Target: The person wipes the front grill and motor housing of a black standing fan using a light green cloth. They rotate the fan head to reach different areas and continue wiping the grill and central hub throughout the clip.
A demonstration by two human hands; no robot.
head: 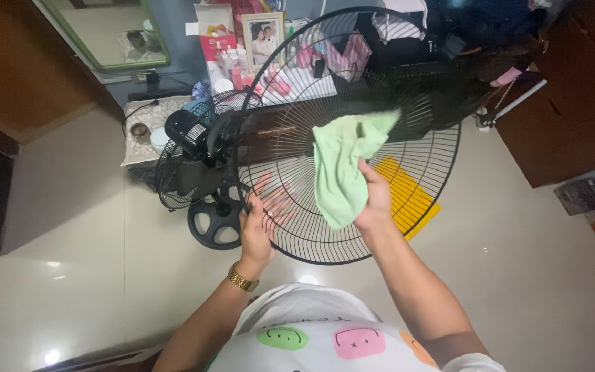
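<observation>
A large round black wire fan grille (421, 148) is held up in front of me, above the floor. My left hand (256, 224) supports it from behind at its lower left edge, fingers spread against the wires. My right hand (374, 200) grips a light green cloth (342, 165) and presses it on the front of the grille near its middle. A gold watch sits on my left wrist.
A black standing fan (197, 162) with its front guard off stands on the glossy tiled floor to the left. A yellow mat (408, 196) lies behind the grille. A cluttered low table (297, 69) with bottles and a framed photo is at the back, brown cabinets (573, 96) at right.
</observation>
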